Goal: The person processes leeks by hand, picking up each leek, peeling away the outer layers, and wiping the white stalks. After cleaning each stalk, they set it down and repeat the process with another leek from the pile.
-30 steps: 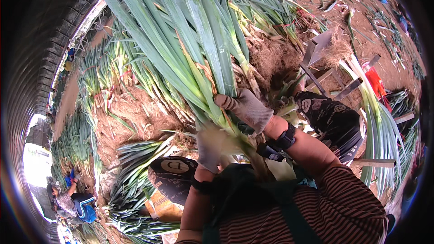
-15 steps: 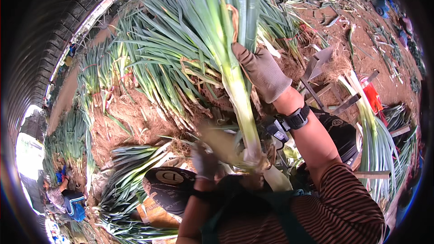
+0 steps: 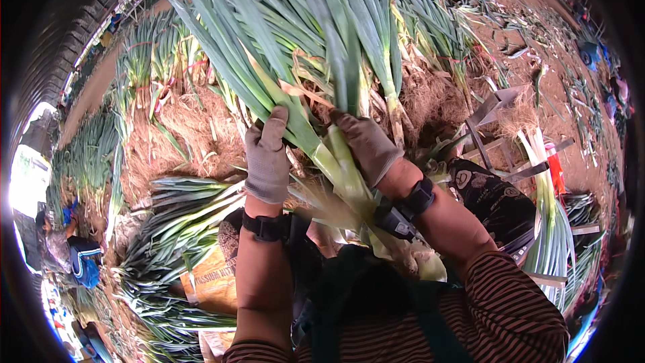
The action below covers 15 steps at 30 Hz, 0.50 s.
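A large green onion (image 3: 346, 178) slants up from my lap, its pale stalk low and its leaves fanned toward the top. My left hand (image 3: 267, 161), in a grey glove, is closed round the left part of its leaves, thumb up. Just to the right, my gloved right hand (image 3: 369, 148) grips another part of the same onion. Between the hands the stalk parts into two strands, and a dry brown leaf strip (image 3: 306, 94) crosses there. The stalk's lower end, near my body, is partly hidden and blurred.
Many green onions with shaggy roots (image 3: 188, 121) stand in bunches beyond my hands. More onions lie in a pile (image 3: 178, 222) at left, beside an orange-brown printed bag (image 3: 211, 279). A metal-framed stand (image 3: 494, 111) and an onion bunch (image 3: 554, 222) are at right. A person (image 3: 84, 255) sits far left.
My left hand has risen from near my body to the leaves and closed on them. My right hand has come lower, and the onion's leaves now spread apart, leaning left.
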Available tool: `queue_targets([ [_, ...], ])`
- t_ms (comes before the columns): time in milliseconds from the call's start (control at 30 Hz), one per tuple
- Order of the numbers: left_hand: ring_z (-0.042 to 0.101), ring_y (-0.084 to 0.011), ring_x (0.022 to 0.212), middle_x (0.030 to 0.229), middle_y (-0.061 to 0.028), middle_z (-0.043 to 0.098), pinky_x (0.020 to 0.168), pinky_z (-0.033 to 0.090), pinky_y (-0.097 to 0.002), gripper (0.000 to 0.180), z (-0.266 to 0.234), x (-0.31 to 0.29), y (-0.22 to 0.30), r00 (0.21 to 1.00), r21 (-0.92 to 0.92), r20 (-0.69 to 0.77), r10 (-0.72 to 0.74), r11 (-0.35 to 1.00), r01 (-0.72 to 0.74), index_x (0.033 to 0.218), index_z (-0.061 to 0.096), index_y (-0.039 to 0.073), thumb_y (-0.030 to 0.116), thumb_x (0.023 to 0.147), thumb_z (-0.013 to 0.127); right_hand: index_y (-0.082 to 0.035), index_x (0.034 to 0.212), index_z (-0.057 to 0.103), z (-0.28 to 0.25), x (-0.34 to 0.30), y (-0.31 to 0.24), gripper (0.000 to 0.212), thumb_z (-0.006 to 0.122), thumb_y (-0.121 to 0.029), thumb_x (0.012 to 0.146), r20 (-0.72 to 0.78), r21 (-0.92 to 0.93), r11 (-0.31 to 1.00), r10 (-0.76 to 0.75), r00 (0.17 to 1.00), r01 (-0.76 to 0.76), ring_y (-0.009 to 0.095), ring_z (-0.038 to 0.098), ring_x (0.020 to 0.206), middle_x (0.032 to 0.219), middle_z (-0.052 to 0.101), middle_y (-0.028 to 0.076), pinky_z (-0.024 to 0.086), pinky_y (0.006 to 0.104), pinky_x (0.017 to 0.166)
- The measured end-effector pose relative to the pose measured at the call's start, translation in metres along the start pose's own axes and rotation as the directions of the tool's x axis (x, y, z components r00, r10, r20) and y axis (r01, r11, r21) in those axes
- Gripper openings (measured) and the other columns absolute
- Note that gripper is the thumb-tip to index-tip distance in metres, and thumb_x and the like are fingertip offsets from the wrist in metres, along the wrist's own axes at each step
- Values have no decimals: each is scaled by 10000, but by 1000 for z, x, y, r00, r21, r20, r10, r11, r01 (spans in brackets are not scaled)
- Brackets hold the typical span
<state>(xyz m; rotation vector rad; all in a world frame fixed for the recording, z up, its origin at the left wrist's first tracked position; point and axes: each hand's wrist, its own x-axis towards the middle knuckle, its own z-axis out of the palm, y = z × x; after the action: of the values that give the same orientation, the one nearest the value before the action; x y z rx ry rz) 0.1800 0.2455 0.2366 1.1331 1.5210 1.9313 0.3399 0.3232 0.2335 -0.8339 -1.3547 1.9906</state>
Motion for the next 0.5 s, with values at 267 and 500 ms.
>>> queue_targets([
  [267, 559, -100, 642, 729, -46, 592, 515, 445, -251, 386, -24, -13, -30, 994, -19, 44, -105, 994, 106, 1061, 630, 6, 364, 919, 619, -71, 908, 613, -74, -40, -2, 218, 616, -287, 934, -85, -355, 935, -6, 996, -25, 111, 566, 622, 686, 556, -8, 456, 258, 573],
  [500, 549, -131, 612, 860, -77, 616, 501, 453, -256, 414, -30, -13, -45, 960, 172, 8, 279, 946, -276, 1074, 605, -12, 345, 867, 643, 37, 982, 652, -207, -82, 37, 557, 772, -437, 715, -477, -839, 344, -91, 874, -422, 344, 678, 811, 855, 689, 213, 526, 393, 721],
])
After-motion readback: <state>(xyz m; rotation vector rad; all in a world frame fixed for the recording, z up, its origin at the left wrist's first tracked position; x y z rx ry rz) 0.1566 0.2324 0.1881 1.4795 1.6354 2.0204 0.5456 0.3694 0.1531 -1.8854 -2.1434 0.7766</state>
